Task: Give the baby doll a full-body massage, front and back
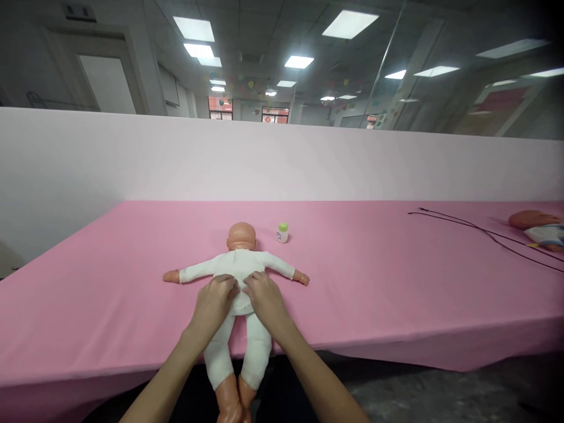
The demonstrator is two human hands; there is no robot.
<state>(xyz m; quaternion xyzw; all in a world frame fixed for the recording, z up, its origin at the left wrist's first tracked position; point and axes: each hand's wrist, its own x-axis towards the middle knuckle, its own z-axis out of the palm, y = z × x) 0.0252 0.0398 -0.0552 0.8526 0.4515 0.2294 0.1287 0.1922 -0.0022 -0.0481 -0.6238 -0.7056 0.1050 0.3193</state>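
Note:
A baby doll [241,264] with a white cloth body lies face down, head away from me and arms spread to both sides. Its bare feet hang past the table's near edge. My left hand [217,298] rests on the left side of its back, fingers curled and closed against the cloth. Opposite it, my right hand [265,296] is closed in the same way on the right side of the back. A narrow strip of white cloth shows between the two hands. Both sets of fingertips are partly hidden, and so is the doll's face.
Beyond the doll's right arm stands a small jar [282,234] with a green lid. Black cables [473,225] run across the pink-covered table [361,276] at the right, near a second doll [535,226]. A low white wall [282,161] with glass above borders the far side.

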